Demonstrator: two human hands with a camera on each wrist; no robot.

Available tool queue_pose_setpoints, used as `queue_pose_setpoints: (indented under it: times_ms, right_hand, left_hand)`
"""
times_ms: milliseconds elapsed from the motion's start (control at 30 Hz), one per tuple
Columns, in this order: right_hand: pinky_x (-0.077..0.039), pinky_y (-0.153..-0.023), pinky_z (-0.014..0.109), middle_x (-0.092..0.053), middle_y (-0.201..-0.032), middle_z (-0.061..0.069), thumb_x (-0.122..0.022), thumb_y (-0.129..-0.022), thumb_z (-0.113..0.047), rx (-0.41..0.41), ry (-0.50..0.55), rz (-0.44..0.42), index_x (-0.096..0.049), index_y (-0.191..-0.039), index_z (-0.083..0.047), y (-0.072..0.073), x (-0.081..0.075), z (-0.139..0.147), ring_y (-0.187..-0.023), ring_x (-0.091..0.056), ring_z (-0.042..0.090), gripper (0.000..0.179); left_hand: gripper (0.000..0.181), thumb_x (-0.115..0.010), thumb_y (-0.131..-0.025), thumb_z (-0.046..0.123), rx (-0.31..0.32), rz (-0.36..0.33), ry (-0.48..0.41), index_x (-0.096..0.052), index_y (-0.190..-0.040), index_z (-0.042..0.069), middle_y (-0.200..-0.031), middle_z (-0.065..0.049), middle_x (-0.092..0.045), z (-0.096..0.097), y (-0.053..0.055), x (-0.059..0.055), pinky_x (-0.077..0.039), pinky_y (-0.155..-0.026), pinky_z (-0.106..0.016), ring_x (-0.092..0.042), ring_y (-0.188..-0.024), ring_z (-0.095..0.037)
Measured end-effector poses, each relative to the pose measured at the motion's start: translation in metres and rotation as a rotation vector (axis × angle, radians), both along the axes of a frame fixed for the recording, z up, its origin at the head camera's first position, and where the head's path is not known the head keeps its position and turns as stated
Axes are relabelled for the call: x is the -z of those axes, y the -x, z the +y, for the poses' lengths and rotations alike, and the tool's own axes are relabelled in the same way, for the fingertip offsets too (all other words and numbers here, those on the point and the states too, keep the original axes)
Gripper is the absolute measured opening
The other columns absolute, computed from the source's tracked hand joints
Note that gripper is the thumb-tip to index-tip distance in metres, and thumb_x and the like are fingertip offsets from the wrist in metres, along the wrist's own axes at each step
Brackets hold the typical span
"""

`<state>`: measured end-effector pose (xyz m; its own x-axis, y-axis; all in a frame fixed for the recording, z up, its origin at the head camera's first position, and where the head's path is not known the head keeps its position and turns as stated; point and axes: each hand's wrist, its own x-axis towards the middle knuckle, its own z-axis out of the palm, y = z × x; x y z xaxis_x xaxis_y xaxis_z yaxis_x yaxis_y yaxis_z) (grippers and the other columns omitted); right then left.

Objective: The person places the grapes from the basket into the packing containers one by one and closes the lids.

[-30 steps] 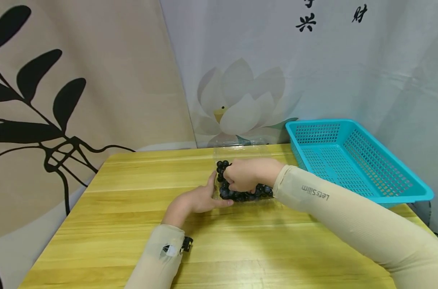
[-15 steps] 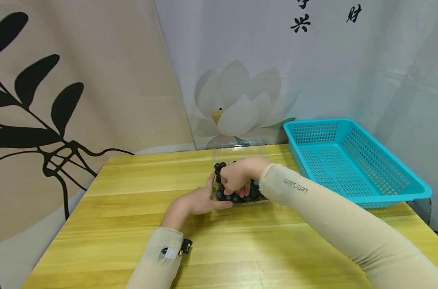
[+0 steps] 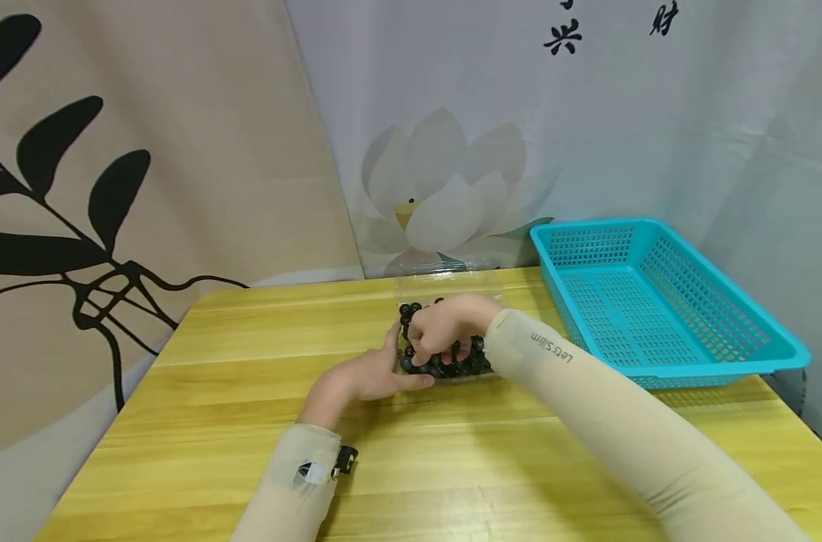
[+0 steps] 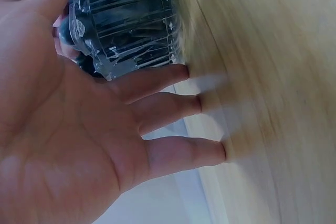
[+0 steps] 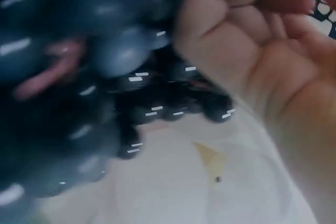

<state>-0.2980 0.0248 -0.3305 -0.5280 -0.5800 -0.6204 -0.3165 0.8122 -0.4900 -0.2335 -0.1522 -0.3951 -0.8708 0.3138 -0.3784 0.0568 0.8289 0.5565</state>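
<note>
A clear plastic box (image 3: 495, 376) with its lid raised stands near the table's back edge and holds black grapes (image 3: 411, 309). My left hand (image 3: 366, 376) touches its front left corner, thumb along the front and fingers up the left side. In the left wrist view, three fairly straight fingers (image 4: 181, 153) reach the tabletop beside the box. Over the box, my right hand (image 3: 441, 327) reaches down among the grapes with bent fingers. The right wrist view shows the grapes (image 5: 123, 51) close and blurred beside that hand (image 5: 241, 51); whether the fingertips pinch any is hidden.
A turquoise perforated basket (image 3: 655, 374) stands at the table's right, just behind the right forearm. The wooden table (image 3: 248, 339) runs back to a printed curtain (image 3: 302, 150). The raised clear lid (image 3: 445, 282) is behind the right hand.
My right hand and sleeve have shifted left and turned within the box, showing more grapes on its right side. The left hand stays at the corner. The head view has shifted slightly.
</note>
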Motion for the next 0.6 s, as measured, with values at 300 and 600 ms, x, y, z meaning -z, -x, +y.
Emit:
queue_pose_setpoints:
  times_ms: [300,600]
  right_hand:
    - [-0.038,-0.054,0.032,-0.046,-0.064,-0.005,-0.065,-0.107,-0.036,-0.030,0.147,0.033,-0.054,-0.077,-0.018,0.001,0.010,0.019,-0.056,-0.043,0.014,0.037]
    - [-0.040,-0.060,0.026,-0.053,-0.071,-0.005,-0.061,-0.108,-0.041,-0.122,0.154,0.267,-0.060,-0.090,-0.016,-0.024,0.014,0.025,-0.056,-0.039,0.011,0.031]
  left_hand:
    - [0.133,-0.065,-0.092,0.076,0.010,-0.023,0.016,0.025,-0.167,0.013,-0.082,-0.007,-0.069,0.002,0.001,-0.003,-0.050,-0.078,-0.034,-0.062,-0.072,-0.021]
    - [0.134,-0.069,-0.093,0.071,0.028,-0.001,0.025,0.025,-0.167,0.011,-0.066,0.001,-0.055,0.002,0.001,-0.004,-0.041,-0.061,-0.028,-0.045,-0.057,-0.014]
